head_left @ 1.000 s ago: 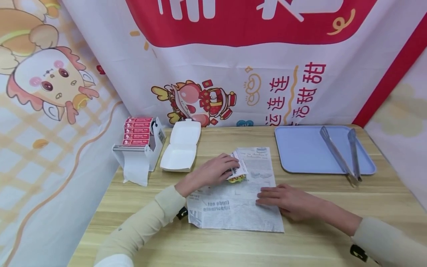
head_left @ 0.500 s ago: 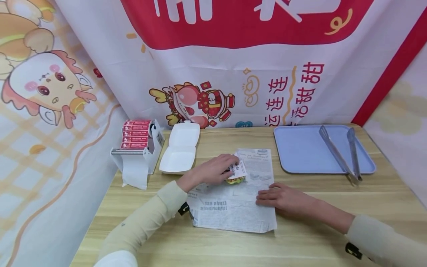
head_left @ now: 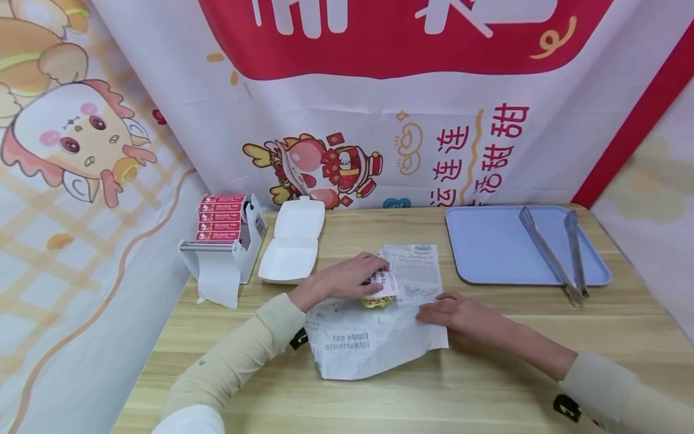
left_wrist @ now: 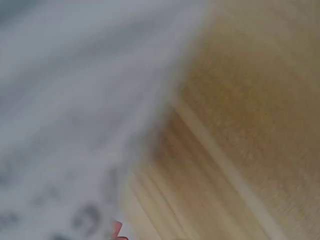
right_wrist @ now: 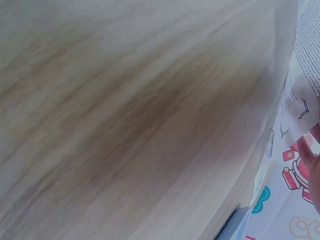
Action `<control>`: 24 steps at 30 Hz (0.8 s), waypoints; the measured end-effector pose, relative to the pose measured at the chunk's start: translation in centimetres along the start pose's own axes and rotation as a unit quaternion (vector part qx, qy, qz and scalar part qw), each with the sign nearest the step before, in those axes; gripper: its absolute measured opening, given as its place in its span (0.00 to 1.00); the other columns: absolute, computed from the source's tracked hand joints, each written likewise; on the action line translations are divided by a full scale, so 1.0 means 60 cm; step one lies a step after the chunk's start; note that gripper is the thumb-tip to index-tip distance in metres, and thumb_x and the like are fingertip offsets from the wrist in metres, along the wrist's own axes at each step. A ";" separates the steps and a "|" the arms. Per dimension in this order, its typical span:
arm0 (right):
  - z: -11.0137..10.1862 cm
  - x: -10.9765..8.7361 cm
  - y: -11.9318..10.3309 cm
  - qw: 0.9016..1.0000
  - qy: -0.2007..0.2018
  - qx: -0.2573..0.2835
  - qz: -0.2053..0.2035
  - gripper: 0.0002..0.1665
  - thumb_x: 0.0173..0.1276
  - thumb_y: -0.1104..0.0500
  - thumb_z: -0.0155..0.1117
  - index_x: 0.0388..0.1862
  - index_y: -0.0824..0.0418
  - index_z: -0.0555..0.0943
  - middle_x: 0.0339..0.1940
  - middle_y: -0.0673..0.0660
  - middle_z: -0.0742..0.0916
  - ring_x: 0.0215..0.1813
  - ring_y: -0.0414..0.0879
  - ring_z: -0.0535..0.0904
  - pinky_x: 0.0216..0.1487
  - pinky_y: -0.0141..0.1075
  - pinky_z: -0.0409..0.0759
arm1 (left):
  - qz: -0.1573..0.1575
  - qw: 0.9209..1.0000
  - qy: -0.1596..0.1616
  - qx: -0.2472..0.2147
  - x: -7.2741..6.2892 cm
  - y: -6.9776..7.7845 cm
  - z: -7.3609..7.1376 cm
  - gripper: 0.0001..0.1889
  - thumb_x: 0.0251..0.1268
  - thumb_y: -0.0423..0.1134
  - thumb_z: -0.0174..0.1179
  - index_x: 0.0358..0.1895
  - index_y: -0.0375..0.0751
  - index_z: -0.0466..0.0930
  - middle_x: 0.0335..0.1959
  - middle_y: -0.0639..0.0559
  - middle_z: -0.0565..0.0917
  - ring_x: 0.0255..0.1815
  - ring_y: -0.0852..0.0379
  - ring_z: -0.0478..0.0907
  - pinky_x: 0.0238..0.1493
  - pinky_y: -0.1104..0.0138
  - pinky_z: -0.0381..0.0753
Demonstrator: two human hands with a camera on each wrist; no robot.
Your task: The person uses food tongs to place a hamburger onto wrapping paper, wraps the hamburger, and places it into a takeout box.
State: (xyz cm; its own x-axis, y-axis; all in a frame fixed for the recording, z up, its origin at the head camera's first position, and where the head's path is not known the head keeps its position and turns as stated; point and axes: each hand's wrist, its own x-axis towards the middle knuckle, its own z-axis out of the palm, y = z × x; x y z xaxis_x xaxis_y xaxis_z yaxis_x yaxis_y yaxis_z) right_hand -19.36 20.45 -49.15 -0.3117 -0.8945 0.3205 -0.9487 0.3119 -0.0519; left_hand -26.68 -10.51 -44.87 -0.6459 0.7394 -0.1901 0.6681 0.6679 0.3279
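Observation:
A sheet of newsprint-patterned wrapping paper (head_left: 347, 346) lies on the table, its far-left part folded over a sandwich (head_left: 378, 302). Only the sandwich's near end shows, with a green, yellow and red filling. My left hand (head_left: 347, 276) holds the folded flap down over it, fingers curled across the top. At the sheet's right edge, my right hand (head_left: 468, 316) pinches the paper, and the near-right corner is raised. Paper (left_wrist: 75, 125) fills the left of the left wrist view, blurred. In the right wrist view fingers (right_wrist: 312, 172) show beside the printed paper (right_wrist: 302, 95).
An open white takeaway box (head_left: 290, 259) stands behind my left hand, beside a label dispenser (head_left: 222, 253) with red stickers. At the back right is a blue tray (head_left: 488, 247), with metal tongs (head_left: 547, 250) lying across its front edge. A printed cloth (head_left: 336, 96) hangs behind the table.
The sheet's near-right edge has come up and shifted inward with my right hand. My left hand stays on the folded part, and the sandwich end has moved slightly left and nearer.

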 end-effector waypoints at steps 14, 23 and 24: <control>-0.031 0.062 0.002 0.978 0.042 0.135 0.151 0.09 0.68 0.65 0.65 0.45 0.57 0.87 0.43 0.49 0.90 0.47 0.43 0.85 0.48 0.42 0.84 | -0.033 0.997 0.063 -0.023 -0.012 0.001 0.023 0.26 0.74 0.60 0.51 0.70 0.58 0.68 0.67 0.51 0.65 0.63 0.53 0.59 0.62 0.59 0.71; -0.018 0.125 0.022 0.957 0.121 0.156 0.212 0.04 0.69 0.61 0.67 0.33 0.56 0.85 0.33 0.49 0.88 0.38 0.40 0.82 0.39 0.36 0.82 | -0.038 0.988 0.118 -0.095 -0.010 -0.004 0.035 0.26 0.60 0.42 0.68 0.61 0.45 0.71 0.52 0.51 0.70 0.54 0.56 0.65 0.55 0.64 0.72; -0.016 0.131 0.026 0.956 0.126 0.154 0.216 0.04 0.69 0.60 0.67 0.32 0.55 0.84 0.33 0.49 0.88 0.38 0.40 0.81 0.40 0.37 0.81 | -0.034 0.986 0.125 -0.104 -0.010 -0.006 0.037 0.27 0.59 0.40 0.68 0.61 0.44 0.71 0.51 0.51 0.71 0.53 0.56 0.66 0.54 0.64 0.72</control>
State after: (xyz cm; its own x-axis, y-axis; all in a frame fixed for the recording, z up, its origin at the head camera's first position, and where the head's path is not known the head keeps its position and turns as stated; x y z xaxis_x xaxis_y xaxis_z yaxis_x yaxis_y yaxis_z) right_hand -23.23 14.23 -45.82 -0.6926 -0.5857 0.4211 -0.7166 0.4919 -0.4945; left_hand -25.72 -11.01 -46.90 -0.7754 0.6314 0.0076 0.5465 0.6651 0.5090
